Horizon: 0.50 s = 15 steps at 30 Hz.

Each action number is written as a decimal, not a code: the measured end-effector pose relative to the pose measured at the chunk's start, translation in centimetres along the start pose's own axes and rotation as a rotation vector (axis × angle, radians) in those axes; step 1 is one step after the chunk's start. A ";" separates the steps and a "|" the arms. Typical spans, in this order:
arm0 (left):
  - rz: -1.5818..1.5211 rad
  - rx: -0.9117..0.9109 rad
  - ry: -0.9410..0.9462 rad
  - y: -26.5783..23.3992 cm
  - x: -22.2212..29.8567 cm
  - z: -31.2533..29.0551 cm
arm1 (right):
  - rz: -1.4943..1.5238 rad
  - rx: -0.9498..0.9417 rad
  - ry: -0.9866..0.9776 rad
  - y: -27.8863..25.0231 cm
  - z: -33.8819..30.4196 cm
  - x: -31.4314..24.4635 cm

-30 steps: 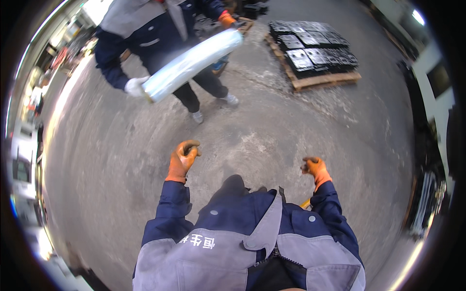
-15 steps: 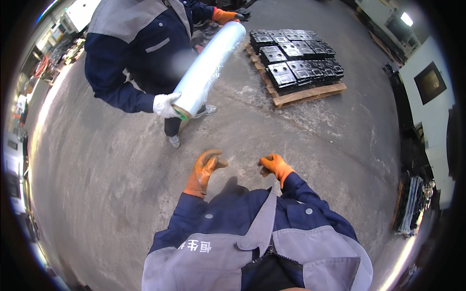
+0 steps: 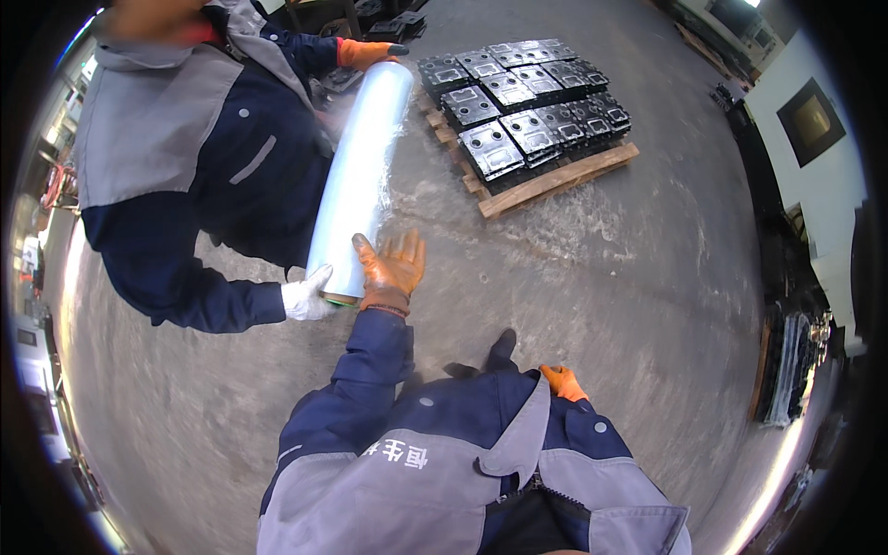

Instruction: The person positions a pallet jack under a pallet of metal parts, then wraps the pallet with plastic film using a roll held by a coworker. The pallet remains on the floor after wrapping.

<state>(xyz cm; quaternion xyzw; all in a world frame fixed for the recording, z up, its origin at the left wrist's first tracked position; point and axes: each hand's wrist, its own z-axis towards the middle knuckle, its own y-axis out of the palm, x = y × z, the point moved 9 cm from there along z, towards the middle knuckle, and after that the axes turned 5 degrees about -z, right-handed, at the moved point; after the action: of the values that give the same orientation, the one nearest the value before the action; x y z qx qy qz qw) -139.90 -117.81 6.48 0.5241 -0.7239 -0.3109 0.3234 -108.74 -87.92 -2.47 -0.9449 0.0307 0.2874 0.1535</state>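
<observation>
A long roll of clear stretch film [image 3: 359, 176] is held slantwise by a co-worker, whose white-gloved hand [image 3: 305, 296] is at the near end and orange-gloved hand [image 3: 363, 54] at the far end. My left hand [image 3: 394, 266], in an orange glove, reaches out with its fingers spread. It is right beside the roll's near end, the thumb overlapping the film; whether it touches, I cannot tell. Close to my jacket front is my right hand [image 3: 564, 383], also orange-gloved, with most of its fingers hidden.
Stacks of black metal plates [image 3: 532, 97] rest on a wooden pallet [image 3: 561, 178] at the far right of the co-worker. White machinery [image 3: 803, 139] lines the right side, with a bundle of material [image 3: 784, 370] lower down. Concrete floor [image 3: 555, 277] lies between.
The co-worker and the film roll have come nearer and left in view. My left hand has stretched forward to the roll with fingers spreading; my right hand has drawn back to my jacket.
</observation>
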 end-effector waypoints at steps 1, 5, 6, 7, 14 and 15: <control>-0.021 -0.058 0.065 0.8 -1.1 1.6 | -0.022 0.013 -0.021 -1.9 0.9 -0.9; -0.185 -0.102 0.260 1.3 -2.7 7.2 | -0.004 -0.021 -0.033 -9.8 5.0 -5.3; -0.203 -0.035 0.290 0.9 -2.8 8.6 | 0.018 -0.035 -0.021 -11.7 6.5 -6.8; -0.234 0.062 0.324 0.0 -2.6 9.7 | 0.035 -0.059 -0.001 -13.4 7.8 -8.3; 0.414 0.286 0.313 -1.9 -4.9 14.3 | 0.068 -0.236 -0.390 -15.2 16.5 -30.1; 0.549 0.274 0.293 -1.6 -5.7 14.9 | 0.083 -0.293 -0.437 -13.8 17.1 -33.3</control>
<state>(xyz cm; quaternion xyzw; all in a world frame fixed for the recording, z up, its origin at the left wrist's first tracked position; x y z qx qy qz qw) -149.44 -111.13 -4.51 0.3873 -0.8190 -0.0332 0.4221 -143.56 -70.56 6.20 -0.8705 -0.0063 0.4921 0.0062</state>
